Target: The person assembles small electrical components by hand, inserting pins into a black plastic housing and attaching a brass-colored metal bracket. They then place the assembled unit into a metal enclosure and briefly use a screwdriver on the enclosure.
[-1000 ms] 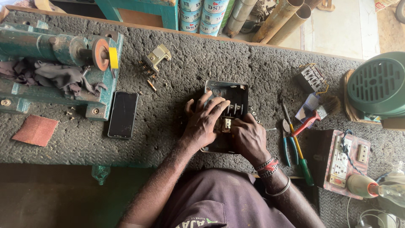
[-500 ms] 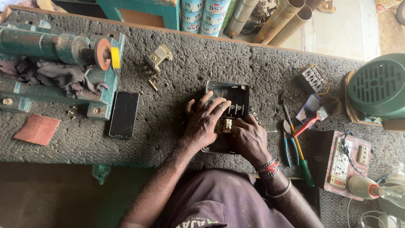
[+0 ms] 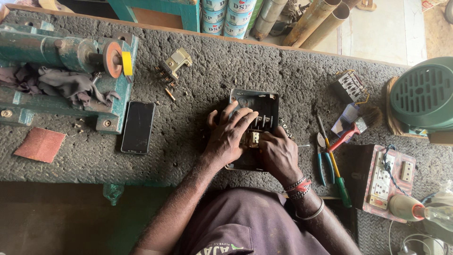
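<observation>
I press my left hand [image 3: 226, 137] flat on the switch box [image 3: 255, 109]; my right hand [image 3: 279, 153] pinches its inner part, mid-fitting; next needs steady alignment, I judge.

Left hand [image 3: 229, 137] fingers slid slightly lower over the switch box [image 3: 255, 111] — right hand [image 3: 278, 153] barely shifted

An open dark metal switch box [image 3: 257, 101] lies flat at the bench's middle.

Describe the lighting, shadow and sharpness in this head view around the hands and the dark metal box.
Head view: soft, even daylight with no glare; left hand and right hand are sharp over the metal box, whose inside stays dim; only faint shadows lie on the workbench; straight edges bend slightly near the frame's corners.
</observation>
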